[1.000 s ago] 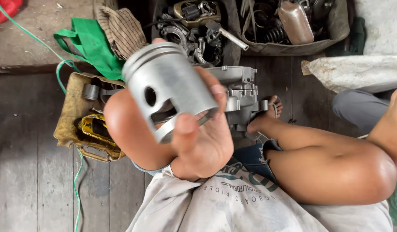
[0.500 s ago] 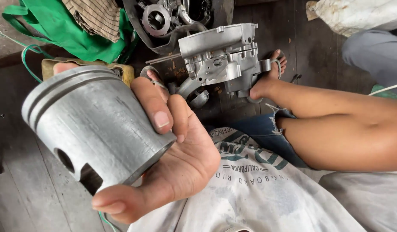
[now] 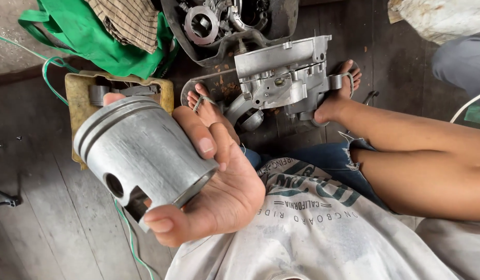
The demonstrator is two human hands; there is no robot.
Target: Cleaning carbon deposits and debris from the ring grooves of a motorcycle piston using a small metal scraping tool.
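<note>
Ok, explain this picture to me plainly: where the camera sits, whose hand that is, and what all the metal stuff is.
The camera is worn on a person's head and looks down at their lap, so you see their own body from above. One hand is raised close to the lens; which hand it is cannot be told for sure, and the other is out of view. It holds a grey metal piston, a short cylinder with grooves round its top and a round hole in its side. Below sits the person's pale shirt and bent bare legs. On the dark wooden floor, between the sandalled feet, stands a silver engine casing. Behind it a dark tray holds loose engine parts. To the left lie a green bag, a checked cloth and a yellow container.
</note>
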